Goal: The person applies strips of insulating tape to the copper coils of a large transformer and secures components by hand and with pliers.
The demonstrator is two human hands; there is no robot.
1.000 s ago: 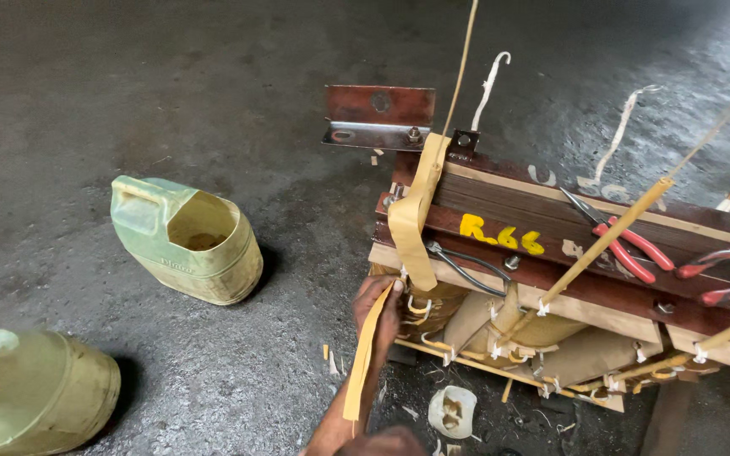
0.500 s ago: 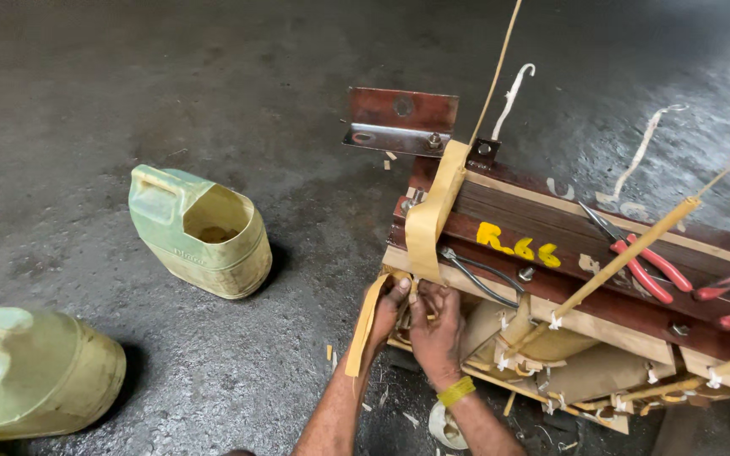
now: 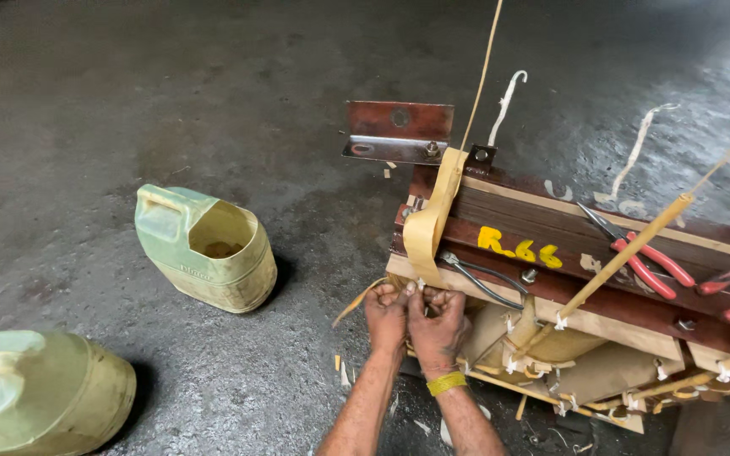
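Both hands now pinch the tan strap (image 3: 429, 221)'s lower end: left hand (image 3: 386, 314), right hand (image 3: 438, 324), fingers closed. 2 green jugs; 1 cut-open jug (image 3: 204, 247).

Both hands pressed together at the near edge of a wooden-framed coil block (image 3: 551, 253): left hand (image 3: 386, 314) and right hand (image 3: 437, 319) pinching the lower end of a tan strap (image 3: 433, 221). Red-handled pliers (image 3: 644, 257) lie on top. Cut-open green jug (image 3: 204, 247) sits on the floor (image 3: 128, 101), well apart.
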